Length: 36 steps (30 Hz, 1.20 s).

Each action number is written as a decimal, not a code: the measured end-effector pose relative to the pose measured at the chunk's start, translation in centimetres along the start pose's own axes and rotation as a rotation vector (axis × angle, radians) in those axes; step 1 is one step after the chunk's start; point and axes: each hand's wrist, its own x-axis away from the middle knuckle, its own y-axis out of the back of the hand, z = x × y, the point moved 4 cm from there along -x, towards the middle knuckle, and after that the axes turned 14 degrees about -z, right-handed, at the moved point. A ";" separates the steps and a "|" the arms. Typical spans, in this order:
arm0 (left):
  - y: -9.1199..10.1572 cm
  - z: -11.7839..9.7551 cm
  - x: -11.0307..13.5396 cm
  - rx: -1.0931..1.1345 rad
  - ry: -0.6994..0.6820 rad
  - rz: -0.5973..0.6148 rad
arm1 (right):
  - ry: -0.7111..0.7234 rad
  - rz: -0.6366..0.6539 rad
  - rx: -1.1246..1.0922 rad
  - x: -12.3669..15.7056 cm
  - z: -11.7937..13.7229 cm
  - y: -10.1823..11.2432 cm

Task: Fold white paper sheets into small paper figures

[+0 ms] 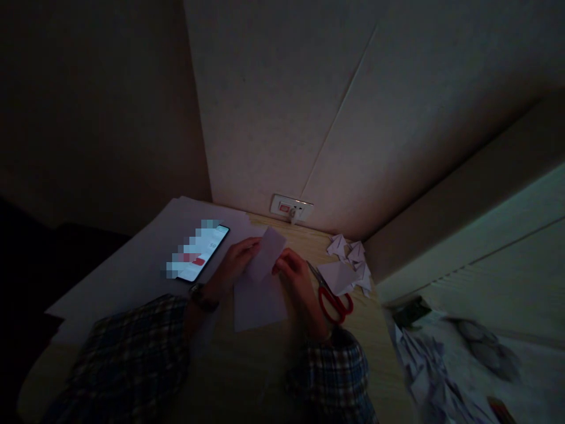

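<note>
A small sheet of white paper (267,252) is held up between my two hands over the wooden table. My left hand (236,259) grips its left edge, with the fingertips partly behind it. At its lower right edge, my right hand (293,268) pinches it with curled fingers. Beneath lies another white paper sheet (259,303), flat on the table. Just right of my right hand are scissors (333,303) with red handles, their blades pointing up and left. A loose piece of white paper (339,277) lies beside them, touching some folded paper pieces (348,250).
Large white sheets (145,259) cover the table's left side, with a lit phone (200,259) on top. A wall socket (291,207) with a plug sits behind the table. Many folded papers (428,365) lie lower right, near grey shoe-like items (485,347).
</note>
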 end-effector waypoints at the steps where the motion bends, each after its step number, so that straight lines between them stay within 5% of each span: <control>1: 0.0 0.0 0.1 0.016 0.016 0.005 | -0.002 0.005 -0.005 -0.1 -0.1 0.0; 7: -0.3 0.3 0.2 0.021 0.037 0.082 | -0.045 0.023 -0.001 0.1 -0.3 -0.1; 11: -1.0 1.1 0.0 -0.113 -0.096 0.145 | -0.048 -0.072 0.018 0.1 -0.2 0.1; 17: -0.9 2.3 0.1 -0.198 -0.242 0.069 | -0.020 -0.171 0.039 -0.2 0.4 0.8; 26: -1.2 0.5 1.5 -0.349 -0.524 0.030 | 0.004 -0.247 0.067 0.1 0.2 0.9; 36: -0.5 -0.3 0.8 -0.204 -0.340 0.027 | -0.008 -0.178 0.073 0.0 0.1 0.8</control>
